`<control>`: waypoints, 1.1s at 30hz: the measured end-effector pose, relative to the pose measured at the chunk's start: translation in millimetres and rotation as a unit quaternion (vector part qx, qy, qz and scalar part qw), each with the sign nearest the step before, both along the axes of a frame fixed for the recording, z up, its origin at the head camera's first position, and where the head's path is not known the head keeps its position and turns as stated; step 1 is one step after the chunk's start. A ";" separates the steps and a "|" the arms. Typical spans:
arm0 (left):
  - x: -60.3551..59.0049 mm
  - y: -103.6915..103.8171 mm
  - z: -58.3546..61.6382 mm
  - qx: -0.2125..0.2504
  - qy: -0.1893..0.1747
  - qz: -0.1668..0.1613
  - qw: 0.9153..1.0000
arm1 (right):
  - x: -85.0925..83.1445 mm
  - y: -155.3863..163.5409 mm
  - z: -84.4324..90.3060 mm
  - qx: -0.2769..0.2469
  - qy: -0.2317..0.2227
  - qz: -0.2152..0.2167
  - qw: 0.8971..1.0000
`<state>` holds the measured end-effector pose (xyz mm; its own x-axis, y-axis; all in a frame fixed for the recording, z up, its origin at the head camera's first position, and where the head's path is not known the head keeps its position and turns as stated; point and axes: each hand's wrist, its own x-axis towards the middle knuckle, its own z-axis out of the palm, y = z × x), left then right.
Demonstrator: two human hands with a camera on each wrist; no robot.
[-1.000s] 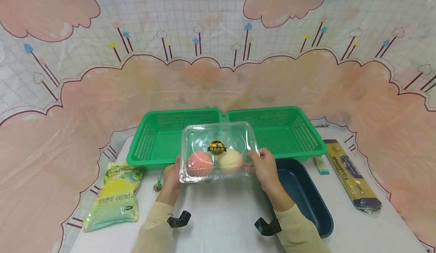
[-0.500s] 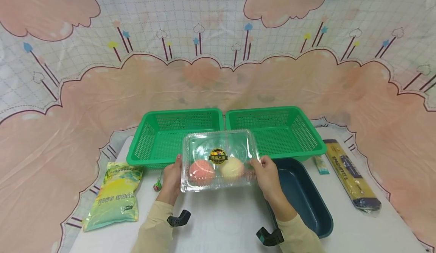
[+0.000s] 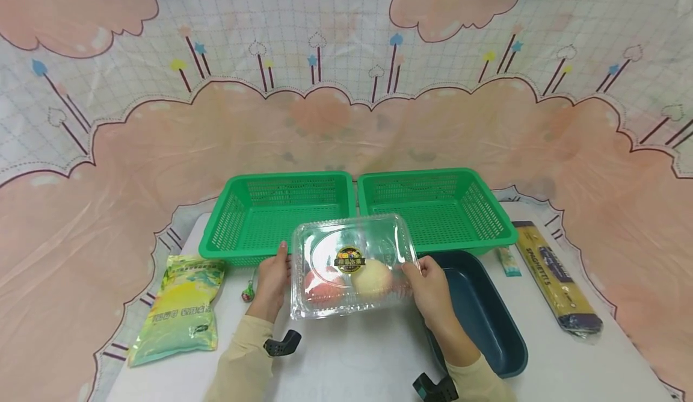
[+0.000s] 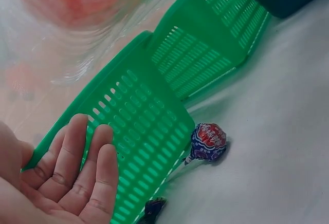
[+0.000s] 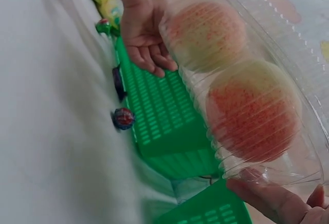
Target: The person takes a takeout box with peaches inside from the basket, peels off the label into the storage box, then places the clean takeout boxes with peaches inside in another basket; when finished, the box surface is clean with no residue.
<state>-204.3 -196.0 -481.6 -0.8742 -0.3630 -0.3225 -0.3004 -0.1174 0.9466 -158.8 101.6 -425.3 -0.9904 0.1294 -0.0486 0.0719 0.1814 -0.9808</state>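
Observation:
A clear plastic clamshell box (image 3: pixel 352 248) with a round dark sticker hangs above the white table, between my two hands. Inside it lie a reddish peach (image 3: pixel 319 286) and a paler peach (image 3: pixel 372 277), also seen through the ribbed wall (image 5: pixel 247 111). My left hand (image 3: pixel 272 278) stands against the box's left end, thumb up. Its fingers (image 4: pixel 72 178) hang loosely curled below the box and hold nothing. My right hand (image 3: pixel 430 284) grips the right edge, thumb on top and fingers (image 5: pixel 272 201) under the rim.
Two green mesh baskets (image 3: pixel 238 233) (image 3: pixel 487 215) stand side by side behind the box. A dark blue tray (image 3: pixel 487 324) lies under my right forearm. A wrapped lollipop (image 4: pixel 208 141) lies by the left basket, a yellow-green pouch (image 3: pixel 178 309) at left, a spaghetti pack (image 3: pixel 557 281) at right.
The box has come down and toward me, a little to the right, with its lid tilting more to my view. Both hands have moved with it.

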 end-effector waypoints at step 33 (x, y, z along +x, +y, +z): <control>0.7 -1.6 2.6 0.032 0.023 -0.039 0.998 | 43.6 15.3 -12.6 0.031 -0.034 0.002 0.999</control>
<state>-203.6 -197.7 -478.9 -0.9129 -0.2738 -0.3028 -0.2682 -0.1571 0.9505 -115.2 116.8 -437.9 -0.9856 0.1302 -0.1079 0.1372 0.2430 -0.9603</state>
